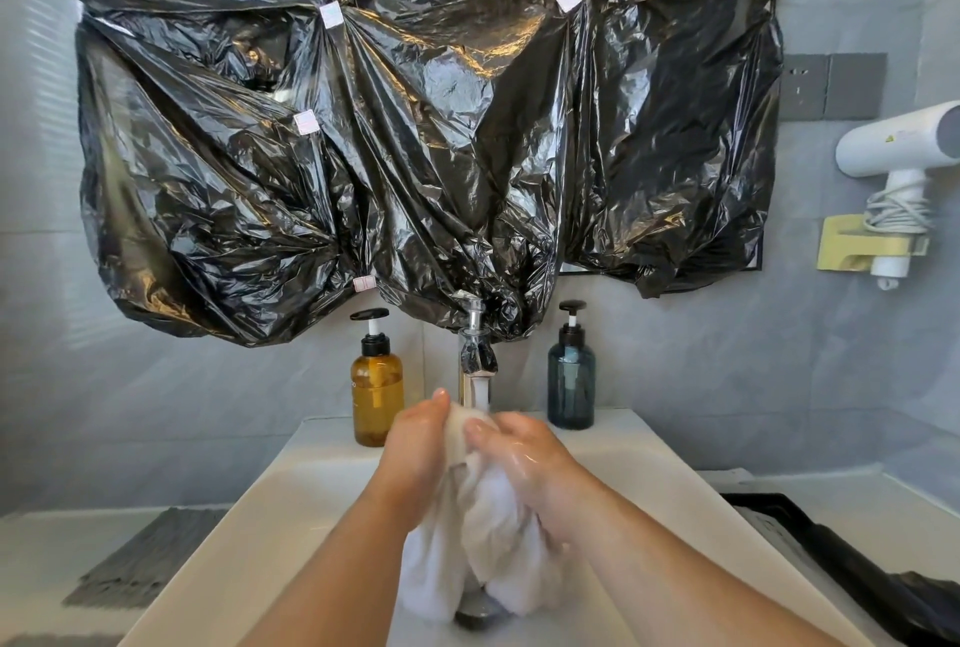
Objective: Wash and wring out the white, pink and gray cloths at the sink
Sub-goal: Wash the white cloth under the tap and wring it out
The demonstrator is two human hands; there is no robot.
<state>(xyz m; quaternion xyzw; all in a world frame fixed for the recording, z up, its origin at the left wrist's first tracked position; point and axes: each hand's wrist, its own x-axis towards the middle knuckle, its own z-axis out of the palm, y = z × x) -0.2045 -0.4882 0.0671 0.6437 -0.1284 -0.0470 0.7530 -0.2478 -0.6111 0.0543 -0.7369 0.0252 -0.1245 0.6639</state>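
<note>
I have the white cloth (483, 542) bunched between both grips over the middle of the sink (291, 506). It sits right under the tap (475, 360) at 12 o'clock, and a thin stream of water (481, 394) runs onto its top.

My left grip (415, 444) is curled round the upper left of the bundle, pinching the fabric. My right grip (524, 459) is wrapped round the upper right, thumb on top, wet and shiny. The rest of the cloth hangs in folds, its lower end reaching the basin just over the drain (475, 615) at 6 o'clock.

An amber pump bottle (377, 386) stands on the back ledge at 11 o'clock from the tap, and a blue pump bottle (571, 381) at 1 o'clock. A gray ribbed cloth (140, 558) lies flat on the worktop (41, 558) at 8 o'clock, beside the sink's left edge. Black plastic sheeting (415, 127) covers the wall above. A white hair dryer (904, 147) hangs at 2 o'clock, and a black tray (831, 542) sits at 4 o'clock.
</note>
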